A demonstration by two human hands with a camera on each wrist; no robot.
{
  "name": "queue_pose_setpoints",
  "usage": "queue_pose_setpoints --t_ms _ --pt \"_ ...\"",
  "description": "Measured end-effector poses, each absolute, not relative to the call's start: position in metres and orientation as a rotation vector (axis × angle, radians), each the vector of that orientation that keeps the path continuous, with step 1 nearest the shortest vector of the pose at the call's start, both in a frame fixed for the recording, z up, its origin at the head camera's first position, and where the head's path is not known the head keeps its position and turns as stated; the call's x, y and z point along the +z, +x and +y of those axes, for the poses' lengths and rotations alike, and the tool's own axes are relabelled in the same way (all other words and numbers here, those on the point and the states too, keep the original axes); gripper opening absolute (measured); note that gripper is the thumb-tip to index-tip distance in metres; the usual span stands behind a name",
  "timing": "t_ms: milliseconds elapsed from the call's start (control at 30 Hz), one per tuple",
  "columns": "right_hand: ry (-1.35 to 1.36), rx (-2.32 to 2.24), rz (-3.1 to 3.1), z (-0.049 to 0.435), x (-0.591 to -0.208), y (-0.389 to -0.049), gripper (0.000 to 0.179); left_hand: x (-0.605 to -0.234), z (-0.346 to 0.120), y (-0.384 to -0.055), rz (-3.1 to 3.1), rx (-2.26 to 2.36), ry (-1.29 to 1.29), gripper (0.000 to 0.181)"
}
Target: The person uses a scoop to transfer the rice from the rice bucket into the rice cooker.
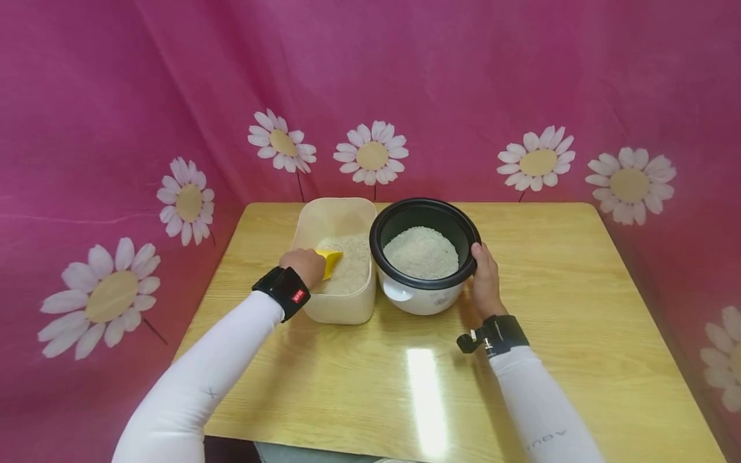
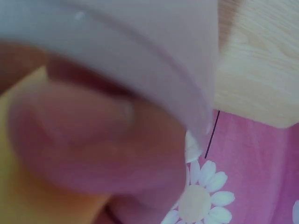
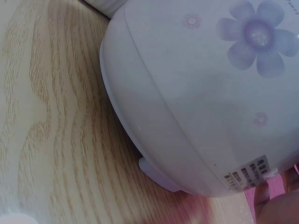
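Note:
My left hand (image 1: 303, 265) holds a yellow scoop (image 1: 330, 262) inside a whitish plastic bin (image 1: 338, 310) that contains rice (image 1: 352, 260). Close up in the left wrist view, the fingers (image 2: 93, 140) are blurred beside the bin's rim (image 2: 154, 51). To the right of the bin stands a white rice cooker (image 1: 425, 301) with a black rim and dark inside. A mound of white rice (image 1: 421, 253) lies in it. My right hand (image 1: 487, 280) grips the cooker's right side near the rim. Fingers (image 3: 278, 207) show past the flower-printed cooker body (image 3: 187, 93) in the right wrist view.
Bin and cooker stand side by side on a light wooden table (image 1: 556, 270). A pink cloth (image 1: 451, 96) with white daisies hangs behind and along the sides. Light glares off the table's front part.

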State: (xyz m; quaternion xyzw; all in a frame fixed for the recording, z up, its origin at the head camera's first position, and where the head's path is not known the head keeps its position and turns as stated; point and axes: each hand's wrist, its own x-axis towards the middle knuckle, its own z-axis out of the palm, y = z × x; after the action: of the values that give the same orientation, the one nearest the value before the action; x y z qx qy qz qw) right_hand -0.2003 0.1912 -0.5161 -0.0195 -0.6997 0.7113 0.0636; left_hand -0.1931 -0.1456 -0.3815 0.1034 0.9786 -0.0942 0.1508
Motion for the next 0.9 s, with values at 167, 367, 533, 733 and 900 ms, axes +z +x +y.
queue_pose_setpoints --t_ms 167,367,533,733,900 --pt "-0.044 2.128 -2.117 0.192 -0.517 -0.201 0.058 -0.373 -0.143 -0.191 2.712 -0.270 0.356 0.017" --pt "-0.063 2.123 -2.121 0.190 -0.517 -0.200 0.058 -0.370 -0.137 -0.193 2.658 -0.234 0.388 0.018" --pt "-0.062 2.122 -2.129 0.191 -0.516 -0.199 0.059 -0.371 -0.136 -0.197 2.627 -0.229 0.411 0.021" --pt "-0.036 2.119 -2.134 0.192 -0.517 -0.199 0.058 -0.375 -0.137 -0.204 2.587 -0.185 0.338 0.026" --pt "-0.041 2.101 -2.136 0.191 -0.518 -0.200 0.058 -0.380 -0.136 -0.212 2.523 -0.110 0.239 0.032"
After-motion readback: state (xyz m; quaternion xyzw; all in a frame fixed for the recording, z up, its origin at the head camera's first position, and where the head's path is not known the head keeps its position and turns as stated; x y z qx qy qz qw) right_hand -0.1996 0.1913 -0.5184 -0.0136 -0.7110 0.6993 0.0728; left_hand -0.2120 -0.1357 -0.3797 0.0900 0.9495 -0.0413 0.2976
